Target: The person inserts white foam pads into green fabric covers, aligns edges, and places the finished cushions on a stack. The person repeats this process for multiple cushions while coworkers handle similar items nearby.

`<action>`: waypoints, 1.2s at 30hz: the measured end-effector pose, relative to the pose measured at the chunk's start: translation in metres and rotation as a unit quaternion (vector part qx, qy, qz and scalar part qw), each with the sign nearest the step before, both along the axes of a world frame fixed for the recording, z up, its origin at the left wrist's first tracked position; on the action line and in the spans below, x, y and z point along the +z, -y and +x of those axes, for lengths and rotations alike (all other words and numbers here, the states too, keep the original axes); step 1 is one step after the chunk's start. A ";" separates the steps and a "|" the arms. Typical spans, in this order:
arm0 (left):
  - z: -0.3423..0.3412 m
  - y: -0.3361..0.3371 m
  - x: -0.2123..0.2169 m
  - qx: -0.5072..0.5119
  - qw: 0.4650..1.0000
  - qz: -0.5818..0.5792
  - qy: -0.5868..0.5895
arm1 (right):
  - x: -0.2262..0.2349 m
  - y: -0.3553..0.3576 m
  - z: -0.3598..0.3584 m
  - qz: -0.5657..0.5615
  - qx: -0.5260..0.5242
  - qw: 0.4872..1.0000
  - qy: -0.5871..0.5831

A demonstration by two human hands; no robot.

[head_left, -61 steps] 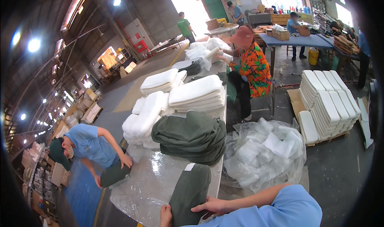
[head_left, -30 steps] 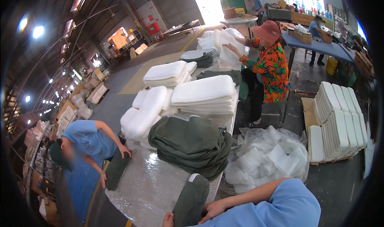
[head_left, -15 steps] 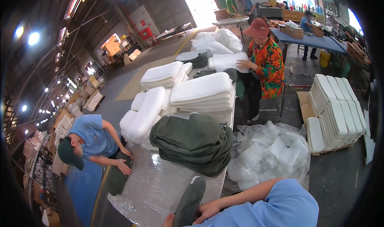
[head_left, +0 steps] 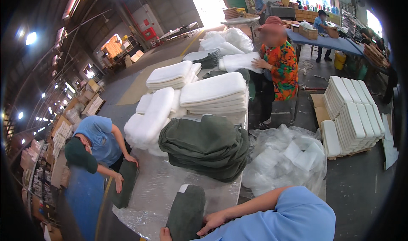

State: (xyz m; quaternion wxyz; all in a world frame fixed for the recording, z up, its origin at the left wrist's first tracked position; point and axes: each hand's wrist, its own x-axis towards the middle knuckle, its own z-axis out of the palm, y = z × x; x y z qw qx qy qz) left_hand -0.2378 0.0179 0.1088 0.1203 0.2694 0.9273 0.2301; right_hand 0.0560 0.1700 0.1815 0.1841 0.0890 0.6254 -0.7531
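A dark green cloth-covered pad (head_left: pixel 185 213), long with rounded ends and a white patch at its far end, lies at the near edge of the table. My left hand (head_left: pixel 165 234), mostly cut off by the lower edge, grips its near left side. On the right side my right hand (head_left: pixel 213 221) has its fingers closed on the pad's edge. Beyond it stands a heap of dark green cloth covers (head_left: pixel 205 145). White pads (head_left: pixel 214 90) are stacked behind the heap.
A co-worker in a blue shirt (head_left: pixel 100 135) handles another green pad (head_left: pixel 127 183) at the left. At the far right side, a person in a patterned shirt (head_left: pixel 283 67) holds white pads. A clear plastic bag (head_left: pixel 284 164) and stacked white pads (head_left: pixel 352 118) are on the floor.
The green pad in my hands has shifted left and turned, now showing its broad face. My hands have moved left with it. The co-worker's hand at left has slid along the other pad.
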 end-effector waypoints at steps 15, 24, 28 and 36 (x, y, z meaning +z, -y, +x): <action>0.041 0.032 -0.046 0.055 0.996 -0.009 -0.071 | -0.110 0.010 -0.016 0.131 0.040 0.986 0.091; 0.054 0.047 -0.043 0.053 0.995 0.015 -0.078 | -0.114 0.008 0.009 0.155 0.005 0.986 0.054; 0.060 0.041 -0.038 0.034 0.996 0.027 -0.084 | -0.117 0.007 0.043 0.087 -0.089 0.991 0.043; 0.072 0.027 -0.033 0.074 0.988 -0.002 -0.133 | -0.114 -0.001 0.156 0.065 -0.298 0.945 0.118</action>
